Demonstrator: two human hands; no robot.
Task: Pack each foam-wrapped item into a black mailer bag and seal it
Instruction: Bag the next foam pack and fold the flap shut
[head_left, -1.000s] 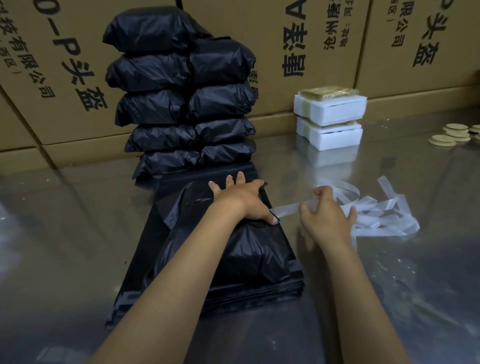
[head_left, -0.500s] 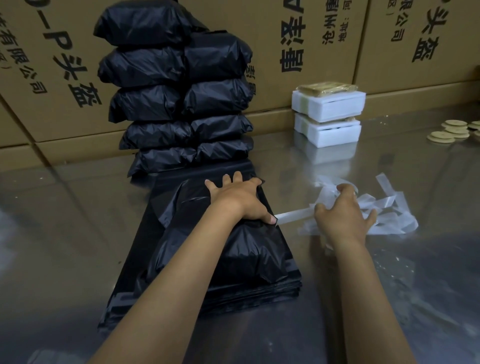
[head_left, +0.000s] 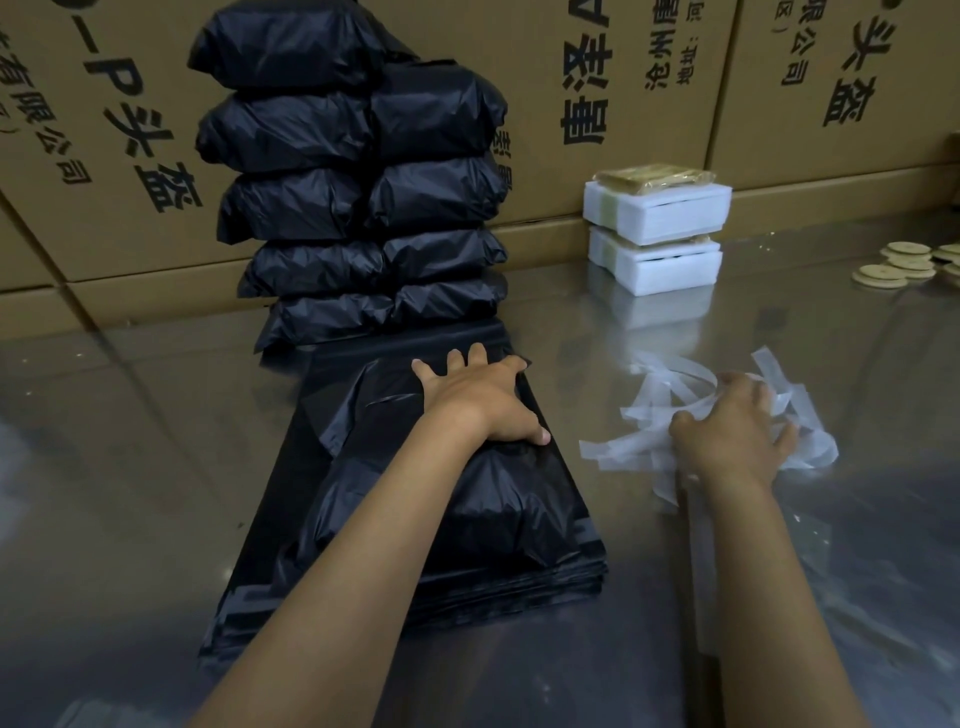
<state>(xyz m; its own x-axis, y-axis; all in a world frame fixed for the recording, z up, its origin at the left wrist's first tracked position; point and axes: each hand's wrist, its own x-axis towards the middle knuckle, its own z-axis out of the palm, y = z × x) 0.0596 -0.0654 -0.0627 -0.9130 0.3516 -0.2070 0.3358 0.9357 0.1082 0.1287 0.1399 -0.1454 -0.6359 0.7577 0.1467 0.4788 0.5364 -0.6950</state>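
**Left hand flat on the filled bag, right hand in the liner strips**

Your left hand (head_left: 475, 402) lies with fingers spread and straight on the filled black mailer bag (head_left: 457, 499), pressing its far end down; the thumb reaches toward 3 o'clock along the bag's fold. That bag sits at the centre of the view, on top of a flat pile of empty mailer bags (head_left: 519, 587) on the shiny table (head_left: 130, 467).

Your right hand (head_left: 732, 436) is at 3 o'clock from the bag, resting on a loose heap of white liner strips (head_left: 649, 415). The fingers are blurred, so I cannot tell whether they pinch a strip or merely lie over them.

At 12 o'clock, a stack of sealed black bags (head_left: 358, 197) leans against cardboard cartons (head_left: 649, 78). At 1 o'clock, two foam-wrapped items (head_left: 657, 234) are stacked one on the other. At 2 o'clock, near the edge, lie small pale discs (head_left: 893, 262).
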